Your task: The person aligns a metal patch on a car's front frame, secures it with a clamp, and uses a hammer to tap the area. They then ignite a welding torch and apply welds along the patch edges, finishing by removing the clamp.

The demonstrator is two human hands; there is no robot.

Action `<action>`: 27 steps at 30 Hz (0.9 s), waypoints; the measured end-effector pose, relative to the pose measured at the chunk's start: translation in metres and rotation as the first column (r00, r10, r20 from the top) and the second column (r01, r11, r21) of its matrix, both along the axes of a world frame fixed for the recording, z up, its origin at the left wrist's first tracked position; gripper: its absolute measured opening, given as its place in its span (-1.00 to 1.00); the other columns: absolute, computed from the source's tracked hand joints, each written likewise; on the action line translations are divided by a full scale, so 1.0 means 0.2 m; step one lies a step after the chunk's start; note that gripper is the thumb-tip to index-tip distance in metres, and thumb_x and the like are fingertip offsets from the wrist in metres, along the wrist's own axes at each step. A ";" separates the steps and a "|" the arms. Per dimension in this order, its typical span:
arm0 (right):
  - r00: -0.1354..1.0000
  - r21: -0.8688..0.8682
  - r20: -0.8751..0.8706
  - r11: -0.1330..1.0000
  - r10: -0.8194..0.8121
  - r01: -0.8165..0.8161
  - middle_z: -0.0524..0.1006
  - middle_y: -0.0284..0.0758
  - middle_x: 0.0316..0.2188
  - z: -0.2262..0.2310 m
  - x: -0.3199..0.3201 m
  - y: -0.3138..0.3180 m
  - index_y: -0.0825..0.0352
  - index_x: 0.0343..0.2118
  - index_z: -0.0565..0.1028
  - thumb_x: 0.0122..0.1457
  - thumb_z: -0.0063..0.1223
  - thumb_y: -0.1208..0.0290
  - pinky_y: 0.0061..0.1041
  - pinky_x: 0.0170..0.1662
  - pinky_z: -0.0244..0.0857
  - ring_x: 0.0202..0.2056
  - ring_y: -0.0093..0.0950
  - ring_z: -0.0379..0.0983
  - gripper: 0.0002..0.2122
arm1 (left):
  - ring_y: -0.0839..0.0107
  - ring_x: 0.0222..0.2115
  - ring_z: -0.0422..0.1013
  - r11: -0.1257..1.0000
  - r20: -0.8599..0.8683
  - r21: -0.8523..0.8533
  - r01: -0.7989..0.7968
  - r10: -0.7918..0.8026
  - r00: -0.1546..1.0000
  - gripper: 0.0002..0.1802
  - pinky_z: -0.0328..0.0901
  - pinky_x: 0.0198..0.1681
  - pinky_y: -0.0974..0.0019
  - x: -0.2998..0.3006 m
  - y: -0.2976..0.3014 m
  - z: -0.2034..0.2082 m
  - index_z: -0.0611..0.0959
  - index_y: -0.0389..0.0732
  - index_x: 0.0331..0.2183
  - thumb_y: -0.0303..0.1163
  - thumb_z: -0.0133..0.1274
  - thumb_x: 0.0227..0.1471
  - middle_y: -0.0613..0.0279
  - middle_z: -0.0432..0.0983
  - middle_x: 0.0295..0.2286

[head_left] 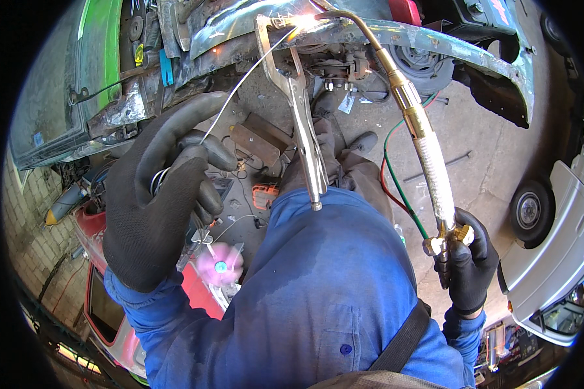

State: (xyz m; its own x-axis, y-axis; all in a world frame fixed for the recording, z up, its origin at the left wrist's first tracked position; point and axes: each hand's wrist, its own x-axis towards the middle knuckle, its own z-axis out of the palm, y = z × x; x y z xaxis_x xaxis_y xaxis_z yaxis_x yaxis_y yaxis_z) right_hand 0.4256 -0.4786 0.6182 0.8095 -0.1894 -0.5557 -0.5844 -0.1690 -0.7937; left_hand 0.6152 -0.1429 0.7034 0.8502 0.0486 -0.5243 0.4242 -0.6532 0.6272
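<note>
Gloved in black, my left hand (159, 191) pinches a thin filler rod (245, 76), with coiled wire showing in its palm. The rod's far end meets a bright glowing spot on the edge of a worn blue-green car body panel (240, 48). My right hand (472, 264), also in a black glove, is closed around the valve end of a brass and silver gas torch (428, 152). The torch's bent tip points at that same glowing spot. Beside it, locking C-clamp pliers (300, 120) are clamped to the panel, their handles hanging toward me.
Green and red hoses (387, 142) trail below the torch. A pink fan (219, 264) spins blurred under my left forearm. On the floor lie an orange tool (264, 196) and a metal box (259, 137). A white vehicle (551, 240) stands at the right.
</note>
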 end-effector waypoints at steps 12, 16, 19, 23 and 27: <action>0.999 0.012 -0.041 1.000 0.010 -0.009 0.65 -0.25 -0.19 -0.01 -0.03 -0.03 0.50 0.21 0.54 0.39 0.24 -0.05 -0.59 -0.32 0.44 -0.35 -0.61 0.54 -0.38 | 0.56 -0.57 0.47 1.000 0.002 -0.030 0.003 -0.003 1.000 -0.42 0.34 -0.48 0.47 0.00 0.00 -0.01 0.62 -0.41 0.21 -0.32 0.01 0.24 0.13 0.62 -0.33; 0.997 0.073 -0.064 0.997 -0.031 0.036 0.64 -0.24 -0.20 -0.01 -0.02 -0.01 0.50 0.22 0.52 0.40 0.23 -0.05 -0.62 -0.37 0.41 -0.40 -0.63 0.52 -0.37 | 0.54 -0.58 0.47 1.000 0.005 -0.015 -0.001 0.001 1.000 -0.42 0.36 -0.49 0.45 0.00 0.00 -0.01 0.62 -0.41 0.21 -0.30 0.00 0.24 0.12 0.62 -0.35; 0.998 0.068 -0.048 0.997 -0.041 0.044 0.64 -0.25 -0.24 -0.01 -0.02 0.00 0.49 0.22 0.52 0.40 0.23 -0.05 -0.63 -0.40 0.38 -0.42 -0.64 0.50 -0.37 | 0.54 -0.60 0.47 1.000 0.012 -0.005 0.015 -0.015 1.000 -0.41 0.36 -0.51 0.44 0.00 0.00 -0.01 0.62 -0.41 0.20 -0.29 0.01 0.24 0.12 0.63 -0.36; 0.998 0.073 -0.037 0.996 -0.051 0.054 0.62 -0.28 -0.30 0.00 -0.01 0.01 0.46 0.22 0.52 0.38 0.25 -0.06 -0.63 -0.45 0.35 -0.47 -0.66 0.48 -0.37 | 0.54 -0.60 0.47 1.000 0.011 0.013 0.027 -0.028 1.000 -0.42 0.34 -0.52 0.45 0.00 0.00 -0.01 0.62 -0.41 0.20 -0.29 0.00 0.25 0.12 0.63 -0.36; 0.997 0.083 -0.053 0.994 -0.062 0.067 0.62 -0.30 -0.32 0.00 0.00 0.01 0.46 0.22 0.52 0.37 0.26 -0.07 -0.63 -0.47 0.33 -0.50 -0.66 0.46 -0.36 | 0.54 -0.60 0.47 0.999 0.014 0.020 0.034 -0.034 0.999 -0.43 0.34 -0.52 0.45 0.00 0.00 0.00 0.62 -0.41 0.20 -0.29 -0.01 0.27 0.11 0.62 -0.36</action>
State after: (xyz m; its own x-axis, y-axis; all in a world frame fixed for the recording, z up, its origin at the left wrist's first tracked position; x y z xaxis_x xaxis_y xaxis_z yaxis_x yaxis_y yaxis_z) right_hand 0.4248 -0.4758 0.6184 0.7675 -0.1905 -0.6120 -0.6317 -0.0628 -0.7727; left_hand 0.6155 -0.1423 0.7024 0.8590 0.0297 -0.5111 0.3926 -0.6790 0.6203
